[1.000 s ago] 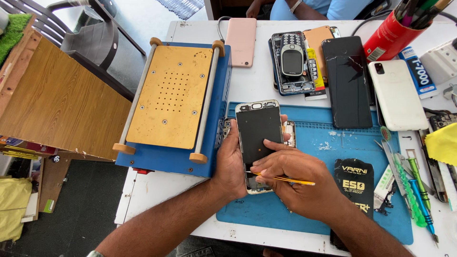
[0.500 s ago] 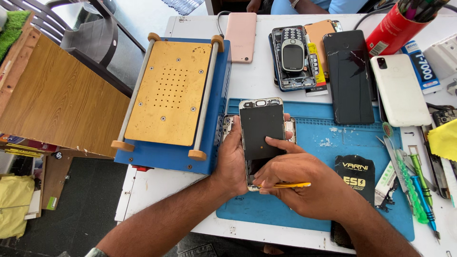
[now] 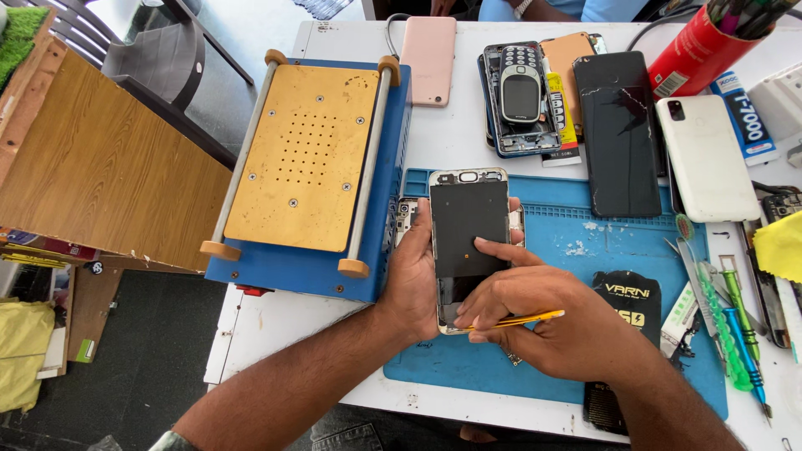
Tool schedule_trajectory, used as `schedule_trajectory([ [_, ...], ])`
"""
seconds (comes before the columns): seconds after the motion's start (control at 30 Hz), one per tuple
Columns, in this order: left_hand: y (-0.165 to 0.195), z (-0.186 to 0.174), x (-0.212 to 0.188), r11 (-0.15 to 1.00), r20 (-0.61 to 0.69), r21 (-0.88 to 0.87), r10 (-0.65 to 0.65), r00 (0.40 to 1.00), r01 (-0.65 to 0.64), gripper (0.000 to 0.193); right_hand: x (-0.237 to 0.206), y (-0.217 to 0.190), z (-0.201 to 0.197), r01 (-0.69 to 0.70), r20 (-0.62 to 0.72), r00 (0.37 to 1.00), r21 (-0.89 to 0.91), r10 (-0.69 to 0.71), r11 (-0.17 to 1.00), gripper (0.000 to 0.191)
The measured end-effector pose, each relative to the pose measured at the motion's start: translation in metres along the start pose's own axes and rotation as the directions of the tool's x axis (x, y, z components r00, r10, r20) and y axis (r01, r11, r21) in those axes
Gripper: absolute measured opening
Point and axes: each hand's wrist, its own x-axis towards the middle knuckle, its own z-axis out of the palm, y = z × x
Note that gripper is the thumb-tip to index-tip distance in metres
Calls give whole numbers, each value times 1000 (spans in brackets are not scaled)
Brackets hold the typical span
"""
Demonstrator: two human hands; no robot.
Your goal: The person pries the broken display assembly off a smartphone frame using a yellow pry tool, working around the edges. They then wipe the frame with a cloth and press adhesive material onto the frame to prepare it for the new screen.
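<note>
Opened smartphone w/ silver metal frame and dark inner panel point(image 3: 468, 242) lies flat, long axis pointing away from the person, at the near-left part of a blue rubber work mat point(image 3: 576, 225) on a white table point(image 3: 443, 138). Left hand point(image 3: 413, 280) cups the phone's left edge, thumb on the near side, fingertips just showing past the right edge — curled round the frame, gripping it. Right hand point(image 3: 551, 321) sits over the phone's lower right: index finger stretched out, tip touching the dark panel approx. mid-height; thumb & other fingers pinch a thin yellow-orange tool point(image 3: 522, 319), tip at the phone's lower end.

Just left of the phone, touching the mat edge: blue heating/separator machine w/ perforated brass-coloured plate and two steel rods w/ wooden end knobs point(image 3: 305, 159). Beyond it, a pink phone lying face-down point(image 3: 428, 60). Further back, centre: stack of opened phones w/ a small grey keypad phone on top point(image 3: 522, 96); next to that a black phone w/ cracked glass point(image 3: 620, 134), then a white phone back-up point(image 3: 706, 159). Red cylindrical pen holder point(image 3: 693, 50) at the far right. Right of the mat: green- and blue-handled screwdrivers & tweezers point(image 3: 735, 334). Black pouch w/ yellow print point(image 3: 622, 305) lies on the mat beside the right wrist. Wooden board point(image 3: 100, 167) leans off-table at left.
</note>
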Motion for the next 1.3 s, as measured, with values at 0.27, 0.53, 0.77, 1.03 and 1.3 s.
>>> schedule_trajectory([
  [0.27,4,3,-1,994,-92,112,3,996,7,82,5,0,10,50,-72,996,-55,-54,997,14],
  [0.53,4,1,-1,996,-71,85,-4,997,10,84,4,2,12,32,-114,993,-60,-39,998,12],
  [0.77,3,2,-2,994,-139,95,-38,990,51,83,2,4,15,-9,-195,981,-24,4,1000,12],
  [1.03,2,0,-3,1000,70,-8,-1,998,1,84,0,7,18,39,-237,970,-55,-50,998,12],
  [1.3,-3,0,-2,997,18,54,-48,999,47,78,1,12,28,33,-492,864,-165,-111,986,15],
])
